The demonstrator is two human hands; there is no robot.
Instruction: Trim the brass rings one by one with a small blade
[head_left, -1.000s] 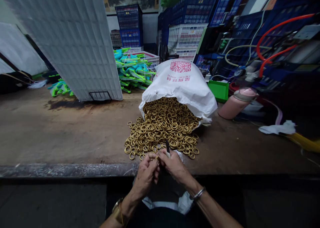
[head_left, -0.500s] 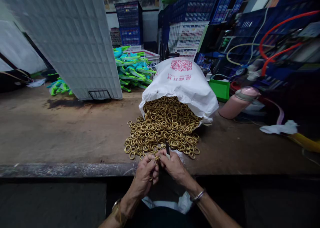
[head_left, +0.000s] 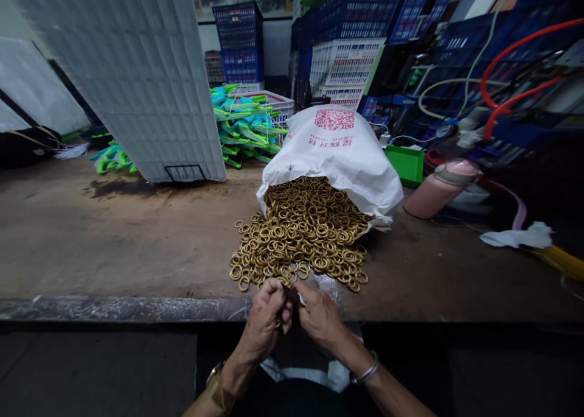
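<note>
Gold-coloured rings (head_left: 296, 240) spill in a heap from the mouth of a white woven sack (head_left: 337, 155) onto the wooden table. Just in front of the heap, at the table's edge, my left hand (head_left: 265, 319) is closed with a gold ring (head_left: 278, 322) showing at its curled fingers. My right hand (head_left: 322, 321) is closed around a small knife, whose dark blade (head_left: 291, 294) points toward the left fingertips. Most of the knife's handle is hidden in the right hand. Whatever the left thumb and forefinger pinch is too small to make out.
A tall pale ribbed panel (head_left: 168, 88) stands on the table (head_left: 137, 240) at left. Green and blue plastic pieces (head_left: 249, 125) are piled behind it. Right of the sack are a green tray (head_left: 405, 164) and a pink bottle (head_left: 440, 189). Stacked crates (head_left: 349, 61) fill the back.
The knife has tipped from upright to lying low between my hands, its blade now at the left fingertips. My right hand has turned and dropped slightly. The view has shifted a little.
</note>
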